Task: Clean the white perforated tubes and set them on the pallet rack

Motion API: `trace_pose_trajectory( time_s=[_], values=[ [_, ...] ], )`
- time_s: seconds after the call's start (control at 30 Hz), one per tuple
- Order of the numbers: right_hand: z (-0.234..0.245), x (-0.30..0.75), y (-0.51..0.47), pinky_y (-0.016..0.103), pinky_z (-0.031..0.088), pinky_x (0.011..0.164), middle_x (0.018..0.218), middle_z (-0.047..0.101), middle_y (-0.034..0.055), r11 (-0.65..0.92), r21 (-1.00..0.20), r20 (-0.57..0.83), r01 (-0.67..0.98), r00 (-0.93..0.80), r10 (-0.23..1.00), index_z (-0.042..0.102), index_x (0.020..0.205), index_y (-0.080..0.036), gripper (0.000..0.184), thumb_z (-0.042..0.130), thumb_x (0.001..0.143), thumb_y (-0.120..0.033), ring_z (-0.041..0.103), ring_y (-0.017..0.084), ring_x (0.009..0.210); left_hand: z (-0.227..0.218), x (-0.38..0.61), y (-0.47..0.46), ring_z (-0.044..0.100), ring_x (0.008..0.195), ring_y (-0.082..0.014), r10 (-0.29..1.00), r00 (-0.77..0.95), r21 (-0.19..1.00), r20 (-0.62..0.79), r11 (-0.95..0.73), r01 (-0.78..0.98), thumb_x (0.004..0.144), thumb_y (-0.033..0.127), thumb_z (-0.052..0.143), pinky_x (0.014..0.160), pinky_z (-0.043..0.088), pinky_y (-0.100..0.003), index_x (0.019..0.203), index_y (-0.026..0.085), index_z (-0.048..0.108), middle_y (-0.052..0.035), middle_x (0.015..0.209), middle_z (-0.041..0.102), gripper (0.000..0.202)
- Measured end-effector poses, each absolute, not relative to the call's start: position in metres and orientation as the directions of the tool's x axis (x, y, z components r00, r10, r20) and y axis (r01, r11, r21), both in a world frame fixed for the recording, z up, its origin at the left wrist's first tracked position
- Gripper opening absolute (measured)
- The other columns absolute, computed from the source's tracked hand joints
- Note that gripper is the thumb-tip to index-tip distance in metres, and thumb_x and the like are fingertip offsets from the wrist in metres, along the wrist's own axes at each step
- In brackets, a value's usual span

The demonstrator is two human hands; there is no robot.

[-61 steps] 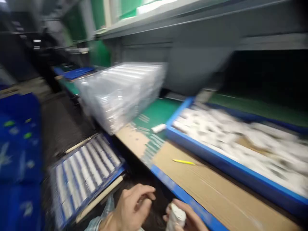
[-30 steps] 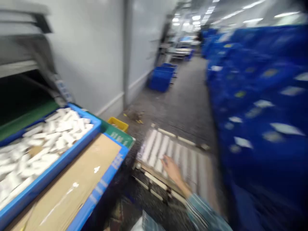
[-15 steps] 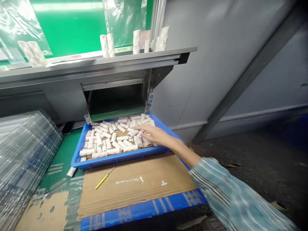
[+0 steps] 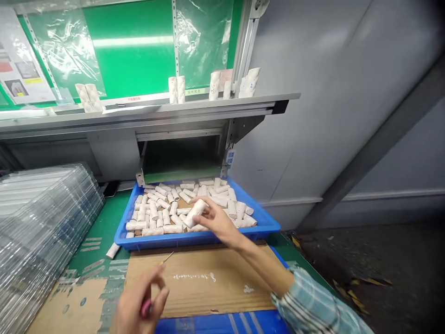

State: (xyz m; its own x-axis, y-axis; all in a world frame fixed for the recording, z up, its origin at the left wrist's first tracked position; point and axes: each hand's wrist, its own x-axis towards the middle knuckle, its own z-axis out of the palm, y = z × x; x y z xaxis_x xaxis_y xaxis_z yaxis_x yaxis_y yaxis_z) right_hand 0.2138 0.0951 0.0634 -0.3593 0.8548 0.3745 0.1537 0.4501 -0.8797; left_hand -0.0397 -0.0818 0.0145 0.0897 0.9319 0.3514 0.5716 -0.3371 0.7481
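My right hand (image 4: 216,219) reaches over the front of a blue tray (image 4: 264,226) and is closed on one white tube (image 4: 194,213), lifted a little above the pile. The tray holds several more white tubes (image 4: 156,208) lying loose. My left hand (image 4: 139,304) is low at the bottom edge, above the cardboard sheet (image 4: 208,280), fingers pinched on a small pink-red object (image 4: 146,308) that I cannot name. A yellow stick (image 4: 167,258) lies on the cardboard just beyond my left fingers.
A stack of clear plastic trays (image 4: 41,218) fills the left. One loose white tube (image 4: 113,251) lies on the green mat (image 4: 100,232). White tubes (image 4: 176,89) stand on the grey shelf (image 4: 208,104). The dark floor (image 4: 382,273) drops away right.
The view settled on the bench after swinging round. My right hand, flat over the tray half a second ago, has picked up one white tube. My left hand has come into view.
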Motion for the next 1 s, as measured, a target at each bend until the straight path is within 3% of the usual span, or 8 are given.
trace_pose_trajectory(
  time_s=[0.1,0.17,0.23,0.33,0.53,0.77,1.0],
  values=[
    [0.062,0.202,0.052,0.033,0.063,0.077,0.096,0.073,0.0042,0.397,-0.918,0.376,0.004,-0.313,0.872,0.053,0.121,-0.023,0.056,0.073,0.093,-0.066,0.074,0.021,0.086,0.048,-0.017,-0.028,0.054,0.060,-0.0098,0.871,0.100,0.728,0.481,-0.460,0.508,0.098,0.039,0.074,0.059,0.049,-0.020,0.155,0.028,0.050,-0.0034,0.107,0.074,0.063],
    [0.064,0.200,0.036,0.030,0.061,0.074,0.091,0.072,0.0020,0.321,-0.941,0.340,-0.111,-0.283,0.897,0.057,0.111,-0.023,0.049,0.076,0.092,-0.064,0.072,0.019,0.079,0.065,-0.004,0.001,0.054,0.062,-0.0105,0.820,0.151,0.726,0.552,-0.562,0.396,0.098,0.042,0.074,0.059,0.047,-0.021,0.135,0.021,0.068,-0.0057,0.101,0.075,0.043],
    [0.065,0.203,0.031,0.031,0.061,0.076,0.088,0.073,0.0018,0.280,-0.943,0.323,-0.178,-0.299,0.898,0.060,0.109,-0.023,0.043,0.072,0.096,-0.062,0.072,0.020,0.079,0.071,0.004,0.019,0.050,0.060,-0.0107,0.802,0.171,0.751,0.573,-0.597,0.283,0.099,0.047,0.072,0.056,0.043,-0.021,0.117,0.016,0.077,-0.0054,0.088,0.072,0.036],
    [0.063,0.209,0.034,0.035,0.062,0.085,0.090,0.077,0.0039,0.292,-0.937,0.346,-0.194,-0.380,0.858,0.063,0.120,-0.023,0.041,0.062,0.103,-0.061,0.076,0.024,0.086,0.063,0.006,0.030,0.046,0.058,-0.0102,0.812,0.136,0.782,0.567,-0.583,0.218,0.100,0.053,0.069,0.052,0.038,-0.021,0.114,0.012,0.077,-0.0043,0.079,0.069,0.043],
    [0.049,0.213,0.040,0.030,0.065,0.081,0.107,0.079,0.0079,0.339,-0.932,0.363,-0.128,-0.318,0.876,0.070,0.118,-0.023,0.039,0.065,0.102,-0.058,0.078,0.023,0.089,0.036,0.005,0.035,0.054,0.063,-0.0117,0.822,0.119,0.806,0.557,-0.569,0.164,0.097,0.059,0.071,0.055,0.044,-0.022,0.120,0.013,0.077,-0.0101,0.096,0.074,0.052],
    [0.043,0.218,0.038,0.033,0.067,0.089,0.113,0.081,0.0108,0.389,-0.919,0.389,-0.056,-0.274,0.880,0.075,0.118,-0.022,0.038,0.069,0.101,-0.055,0.079,0.027,0.101,0.032,0.007,0.034,0.067,0.073,-0.0161,0.823,0.112,0.810,0.557,-0.568,0.144,0.098,0.053,0.074,0.060,0.053,-0.023,0.117,0.016,0.079,-0.0114,0.099,0.080,0.042],
    [0.045,0.217,0.036,0.030,0.067,0.084,0.105,0.084,0.0080,0.348,-0.927,0.375,-0.139,-0.351,0.858,0.073,0.125,-0.024,0.032,0.067,0.104,-0.048,0.082,0.024,0.090,0.038,0.007,0.029,0.073,0.075,-0.0157,0.809,0.115,0.797,0.577,-0.588,0.139,0.098,0.047,0.075,0.064,0.058,-0.022,0.117,0.018,0.078,-0.0095,0.103,0.082,0.034]
  ],
)
